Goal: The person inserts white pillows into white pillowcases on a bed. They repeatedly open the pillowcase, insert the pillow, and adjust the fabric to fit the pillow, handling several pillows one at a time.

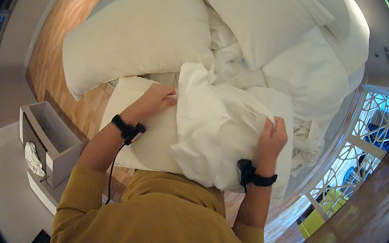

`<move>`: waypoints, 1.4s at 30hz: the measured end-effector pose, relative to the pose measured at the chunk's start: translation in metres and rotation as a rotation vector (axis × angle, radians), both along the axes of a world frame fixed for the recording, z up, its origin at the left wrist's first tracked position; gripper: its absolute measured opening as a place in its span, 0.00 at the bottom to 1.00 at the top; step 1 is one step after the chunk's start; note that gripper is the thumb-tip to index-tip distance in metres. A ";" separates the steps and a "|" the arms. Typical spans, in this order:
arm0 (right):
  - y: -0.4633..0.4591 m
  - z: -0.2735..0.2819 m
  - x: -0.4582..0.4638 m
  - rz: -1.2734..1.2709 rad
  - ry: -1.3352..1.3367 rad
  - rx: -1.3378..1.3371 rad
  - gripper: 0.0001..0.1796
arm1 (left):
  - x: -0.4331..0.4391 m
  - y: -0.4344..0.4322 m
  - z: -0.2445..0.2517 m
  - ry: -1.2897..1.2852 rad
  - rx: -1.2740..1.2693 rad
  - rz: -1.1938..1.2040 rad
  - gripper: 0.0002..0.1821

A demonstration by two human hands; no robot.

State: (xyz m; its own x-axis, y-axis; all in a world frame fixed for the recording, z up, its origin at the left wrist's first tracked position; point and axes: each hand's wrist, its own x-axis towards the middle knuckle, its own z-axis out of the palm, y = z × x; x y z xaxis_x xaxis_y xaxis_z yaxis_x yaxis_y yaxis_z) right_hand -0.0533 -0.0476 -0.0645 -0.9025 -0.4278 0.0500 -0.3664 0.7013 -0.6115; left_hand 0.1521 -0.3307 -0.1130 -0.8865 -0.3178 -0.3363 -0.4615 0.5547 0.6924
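Observation:
A white pillow [147, 148] lies crosswise right in front of my body. Over its middle and right part spreads a crumpled white pillowcase [209, 123], its far corner standing up in folds. My left hand [155, 100] pinches an edge of white cloth at the case's left side, above the pillow. At the right, my right hand [272, 136] is closed around a gathered edge of the pillowcase, with the fabric pulled into creases toward it. How far the case covers the pillow under the folds cannot be told. Both wrists wear black straps with small devices.
Large white pillows [139, 34] and rumpled white bedding [307, 66] pile up beyond my hands. To the left, an open drawer [51, 129] has a white cloth [34, 158] hanging at its front. A white lattice screen [366, 142] stands at the right. Wooden floor [58, 43] shows at the left.

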 end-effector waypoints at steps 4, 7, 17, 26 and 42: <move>0.030 0.040 -0.001 -0.191 0.163 -0.100 0.06 | 0.020 0.009 0.062 0.174 -0.204 0.026 0.10; 0.057 0.067 -0.011 -0.312 0.270 -0.208 0.06 | 0.040 0.020 0.115 0.235 -0.326 0.107 0.09; 0.092 0.061 -0.028 -0.348 0.489 -0.314 0.05 | 0.086 0.039 0.123 0.246 -0.585 0.219 0.07; 0.094 0.010 0.015 -0.063 -0.107 -0.302 0.05 | 0.073 0.068 0.020 0.143 -0.440 0.053 0.11; 0.037 0.023 -0.032 0.161 -0.089 -0.141 0.14 | -0.122 -0.004 -0.025 -0.195 0.005 0.033 0.34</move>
State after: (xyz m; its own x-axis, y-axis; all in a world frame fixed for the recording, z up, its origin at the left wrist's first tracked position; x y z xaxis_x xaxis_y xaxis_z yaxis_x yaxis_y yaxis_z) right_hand -0.0853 -0.0109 -0.0417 -0.8268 -0.5609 0.0422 -0.4064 0.5439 -0.7342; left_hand 0.0305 -0.3350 -0.1377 -0.7938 -0.3436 -0.5019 -0.6047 0.5342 0.5907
